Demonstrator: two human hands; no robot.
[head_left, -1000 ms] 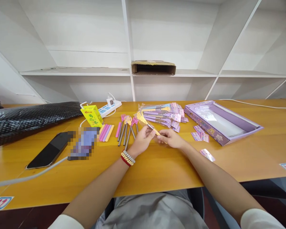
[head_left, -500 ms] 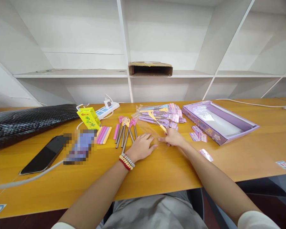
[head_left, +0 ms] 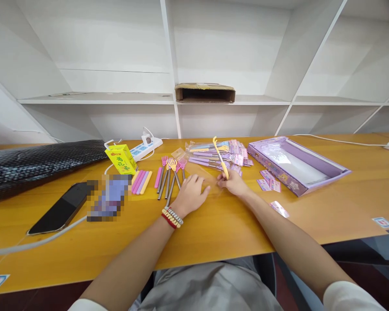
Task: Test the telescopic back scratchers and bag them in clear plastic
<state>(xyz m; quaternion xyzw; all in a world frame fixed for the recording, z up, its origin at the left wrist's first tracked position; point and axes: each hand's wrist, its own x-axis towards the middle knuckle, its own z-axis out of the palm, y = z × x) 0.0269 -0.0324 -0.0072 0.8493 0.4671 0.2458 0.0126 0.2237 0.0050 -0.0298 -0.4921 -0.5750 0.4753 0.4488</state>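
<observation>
My right hand [head_left: 235,183] is closed around the yellow handle of a back scratcher [head_left: 219,155], its claw head raised and pointing away from me. The fingertips of this hand are also at the edge of a clear plastic bag [head_left: 209,175] lying flat on the table. On the bag's left side, my left hand [head_left: 190,196] rests with its fingers stretched out, palm down. Just left of it lie several back scratchers [head_left: 170,177] with pink and yellow heads and bare metal rods. Colored handle sleeves [head_left: 141,182] sit in a row beside them.
Bagged back scratchers [head_left: 214,153] are piled beyond my hands. A purple box [head_left: 298,166] and small printed cards [head_left: 269,181] lie to the right. On the left are a yellow drink carton [head_left: 121,159], a phone [head_left: 61,209] and a power strip [head_left: 145,149].
The back scratcher in my right hand has swung more upright, its head turning upward and right. A small clear-brown patch of plastic now shows behind the loose scratchers. My left hand has barely moved.
</observation>
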